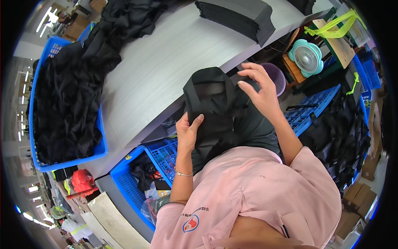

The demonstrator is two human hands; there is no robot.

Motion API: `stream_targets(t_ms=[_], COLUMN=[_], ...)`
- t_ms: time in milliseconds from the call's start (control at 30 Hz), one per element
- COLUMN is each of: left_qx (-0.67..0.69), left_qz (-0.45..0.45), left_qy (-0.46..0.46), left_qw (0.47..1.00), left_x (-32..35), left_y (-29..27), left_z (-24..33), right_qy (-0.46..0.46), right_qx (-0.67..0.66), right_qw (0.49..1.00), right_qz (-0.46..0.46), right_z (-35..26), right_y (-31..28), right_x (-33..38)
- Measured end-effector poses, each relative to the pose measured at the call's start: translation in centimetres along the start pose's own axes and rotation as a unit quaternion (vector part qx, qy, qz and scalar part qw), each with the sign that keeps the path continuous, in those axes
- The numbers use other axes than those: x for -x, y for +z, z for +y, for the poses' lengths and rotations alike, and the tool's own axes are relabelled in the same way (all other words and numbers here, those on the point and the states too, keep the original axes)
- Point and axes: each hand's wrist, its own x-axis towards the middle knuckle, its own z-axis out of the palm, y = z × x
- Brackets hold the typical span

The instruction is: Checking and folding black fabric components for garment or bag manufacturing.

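Over my lap, just off the table's edge, is a black fabric bag [213, 120] with a looped strap at its top. My left hand [188, 129] pinches its left side, thumb on top and fingers underneath. To the right of the bag, my right hand [261, 89] is raised with fingers and thumb apart, holding nothing that I can see. Dark folds hide the bag's lower part, which blends into my dark trousers.
A grey table [153, 70] bears a stack of black fabric panels [236, 18] and a black fabric heap spilling from a blue basket [70, 164]. Below stands another blue basket [124, 182]. At right are a teal fan [306, 58], a purple bin [275, 76] and black bundles [336, 137].
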Motion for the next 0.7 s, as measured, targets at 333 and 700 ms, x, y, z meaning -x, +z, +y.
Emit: stream_targets(t_ms=[333, 700], left_qx=[-0.139, -0.234], left_qz=[-0.078, -0.060], left_qy=[0.031, 0.098], left_qw=[0.987, 0.965], left_x=[1.2, 0.1], left_y=[0.3, 0.6], left_z=[0.9, 2.7], right_qy=[-0.187, -0.096], right_qx=[0.222, 0.321], right_qw=[0.955, 0.942], right_qz=[-0.068, -0.009], right_z=[0.1, 2.7], right_y=[1.4, 0.9], right_x=[-1.4, -1.4])
